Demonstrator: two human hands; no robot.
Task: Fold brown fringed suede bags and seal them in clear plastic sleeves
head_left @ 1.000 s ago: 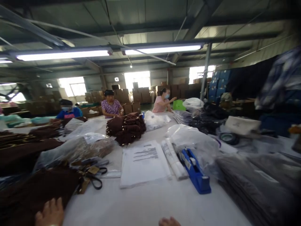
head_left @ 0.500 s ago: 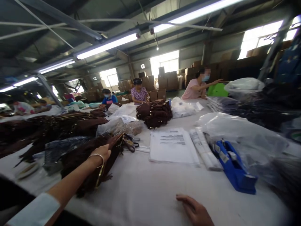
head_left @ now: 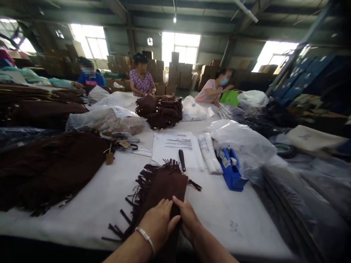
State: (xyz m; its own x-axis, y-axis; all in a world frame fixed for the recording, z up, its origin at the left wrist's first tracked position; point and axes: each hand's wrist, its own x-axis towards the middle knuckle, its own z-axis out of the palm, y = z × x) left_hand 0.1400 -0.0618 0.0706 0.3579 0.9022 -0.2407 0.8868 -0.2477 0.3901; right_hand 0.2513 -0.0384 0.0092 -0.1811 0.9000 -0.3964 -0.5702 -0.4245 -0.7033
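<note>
A brown fringed bag (head_left: pixel 167 186) lies on the white table in front of me, its fringe spread to the left and a dark wrist strap at its far end. My left hand (head_left: pixel 157 223), with a bracelet at the wrist, rests on top of it, fingers flat and thumb apart. At the bag's right edge, my right hand (head_left: pixel 189 219) is closed on it, thumb on top and the other fingers partly hidden. A pile of similar brown bags (head_left: pixel 52 164) with a small tag lies to the left.
Printed sheets (head_left: pixel 175 146) lie beyond the bag, beside a blue tape dispenser (head_left: pixel 233 171) and plastic bags (head_left: pixel 241 142). Grey packed goods (head_left: pixel 304 204) fill the right side. Another brown stack (head_left: pixel 161 109) stands farther back, and three people are across the table.
A single brown bag now lies in front of me. My left hand has moved from the pile onto it, and my right hand has come to its edge. The view has turned and levelled.
</note>
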